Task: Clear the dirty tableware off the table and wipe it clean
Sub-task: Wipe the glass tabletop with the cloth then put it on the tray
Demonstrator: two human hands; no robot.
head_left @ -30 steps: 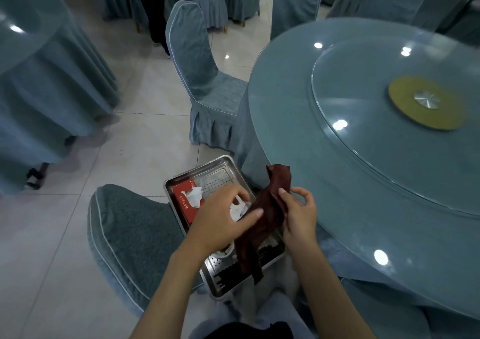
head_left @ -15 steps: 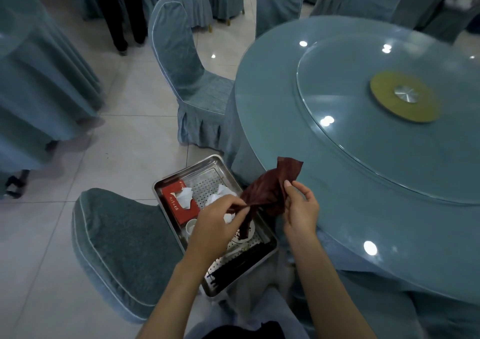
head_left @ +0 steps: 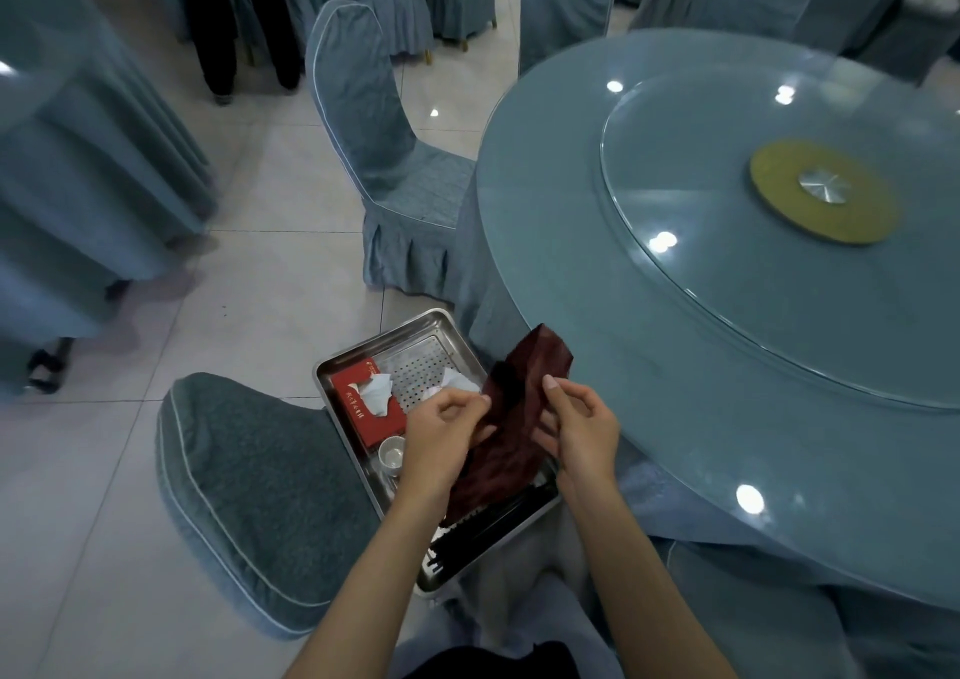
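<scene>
Grip: left hand [head_left: 441, 424] and right hand [head_left: 583, 429] each pinch an edge of the dark red cloth [head_left: 519, 416], over the steel tray [head_left: 439, 320]. Limp and light, it is probably best folded into a pad.

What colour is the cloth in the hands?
Dark reddish-brown cloth, seen in the head view.

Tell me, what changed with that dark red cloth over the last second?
The cloth, a crumpled twist a second ago, is now pulled out into a flatter band. The left hand shifted from its front to pinch its left edge; the right hand kept pinching the right edge. Unchanged: the metal tray with its red tissue box and small cup.
</scene>
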